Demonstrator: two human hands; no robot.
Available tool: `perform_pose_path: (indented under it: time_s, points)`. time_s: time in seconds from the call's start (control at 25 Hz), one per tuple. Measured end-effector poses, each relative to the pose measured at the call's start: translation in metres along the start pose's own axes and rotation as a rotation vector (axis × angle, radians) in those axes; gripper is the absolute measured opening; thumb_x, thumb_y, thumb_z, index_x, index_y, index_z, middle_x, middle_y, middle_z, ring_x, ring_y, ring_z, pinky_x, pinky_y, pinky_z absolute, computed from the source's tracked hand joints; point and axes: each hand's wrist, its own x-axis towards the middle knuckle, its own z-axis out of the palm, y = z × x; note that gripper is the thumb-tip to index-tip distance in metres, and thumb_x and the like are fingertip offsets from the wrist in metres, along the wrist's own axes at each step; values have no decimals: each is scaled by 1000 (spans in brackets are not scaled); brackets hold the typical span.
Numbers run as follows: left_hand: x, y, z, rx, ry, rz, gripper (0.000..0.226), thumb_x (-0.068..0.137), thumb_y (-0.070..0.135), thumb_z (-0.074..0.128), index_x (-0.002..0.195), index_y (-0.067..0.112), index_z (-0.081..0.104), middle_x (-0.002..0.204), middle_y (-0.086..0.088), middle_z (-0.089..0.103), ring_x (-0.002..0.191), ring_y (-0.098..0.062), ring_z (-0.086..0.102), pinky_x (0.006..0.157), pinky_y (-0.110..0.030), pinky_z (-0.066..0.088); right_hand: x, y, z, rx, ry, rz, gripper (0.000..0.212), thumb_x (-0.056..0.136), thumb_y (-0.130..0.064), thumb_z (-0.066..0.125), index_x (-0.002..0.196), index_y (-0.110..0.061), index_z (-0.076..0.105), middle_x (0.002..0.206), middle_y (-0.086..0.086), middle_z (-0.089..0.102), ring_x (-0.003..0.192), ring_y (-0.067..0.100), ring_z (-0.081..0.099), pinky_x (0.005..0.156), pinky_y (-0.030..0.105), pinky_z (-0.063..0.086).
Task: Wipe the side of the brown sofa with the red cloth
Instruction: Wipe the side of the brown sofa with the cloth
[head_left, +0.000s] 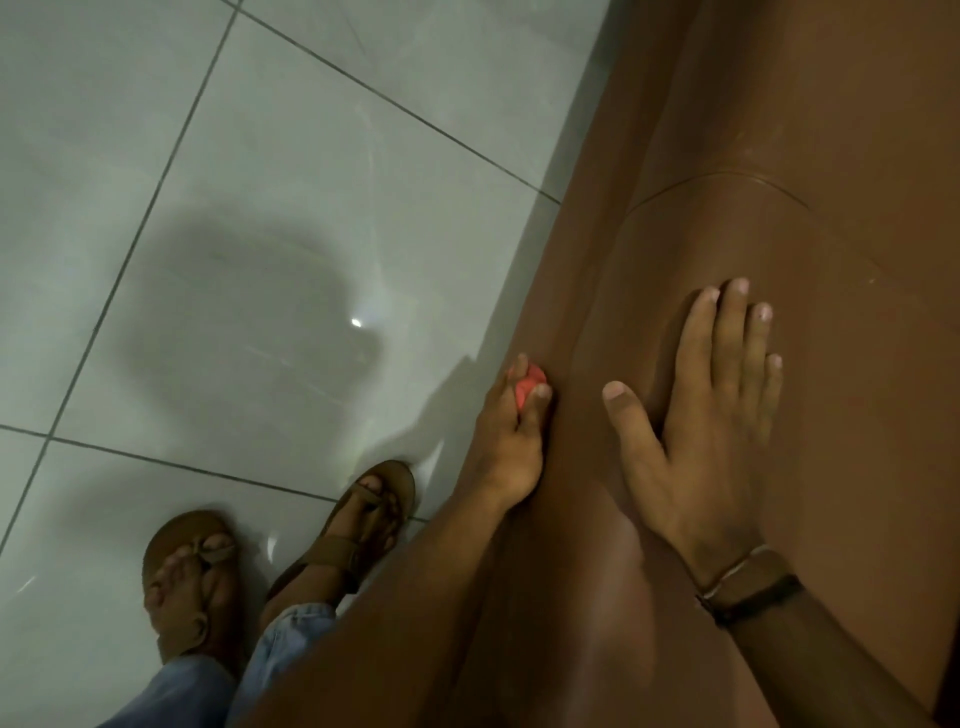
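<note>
Against sofa (810, 156) side: left hand (511, 441) grips bunched red cloth (529, 387); right hand (711, 415) flat, fingers spread.

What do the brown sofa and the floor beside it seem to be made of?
The brown sofa looks like leather or a vinyl imitation: smooth, with a soft sheen and a stitched seam curving across it; which one, the picture cannot settle. The floor looks like glazed ceramic or porcelain tile: pale, glossy, reflecting a light spot, with dark grout lines between large squares.

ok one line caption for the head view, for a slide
Left hand presses a bunched red cloth against the glossy brown sofa's side while the right hand rests flat on top.
</note>
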Motion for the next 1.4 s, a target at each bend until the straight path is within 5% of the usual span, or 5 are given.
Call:
perform_pose_path:
  time_s: [0.2, 0.76, 0.96, 1.16, 1.4]
  points:
    - [11, -27, -8, 3, 107, -158, 97, 84, 81, 38, 160, 23, 55, 160, -9, 63, 149, -29, 58, 130, -44, 41, 1, -2, 1, -22, 24, 7, 89, 100, -48, 45, 171, -13, 4, 182, 9, -3, 168, 30, -7, 135, 56, 2]
    - [-60, -73, -23, 17, 99, -162, 69, 108, 61, 42, 167, 25, 43, 169, -5, 53, 156, -25, 51, 131, -36, 34, -25, -5, 6, -13, 57, 20, 88, 100, -49, 44, 171, -17, 4, 182, 7, -2, 168, 30, -6, 136, 54, 0]
    - [-54, -83, -22, 37, -7, -8, 90, 91, 88, 38, 164, 36, 46, 164, 2, 58, 151, -19, 56, 130, -46, 42, -64, -8, 10, -56, 4, -16, 91, 98, -53, 42, 171, -17, 2, 182, 7, -6, 168, 30, -9, 135, 55, 0]
    - [-75, -98, -30, -13, 112, -152, 86, 95, 72, 38, 165, 25, 47, 165, -6, 58, 154, -26, 54, 132, -46, 37, -84, -10, 11, -73, -18, -12, 94, 97, -54, 44, 171, -17, 0, 181, 7, -8, 168, 30, -10, 135, 56, 1]
    - [-111, -125, -36, 67, 32, -118, 92, 95, 85, 35, 152, 17, 58, 153, -14, 66, 144, -33, 62, 125, -55, 46, -125, -18, 17, -85, -24, -3, 95, 96, -55, 44, 171, -15, 2, 181, 7, -6, 168, 31, -9, 135, 59, 3]
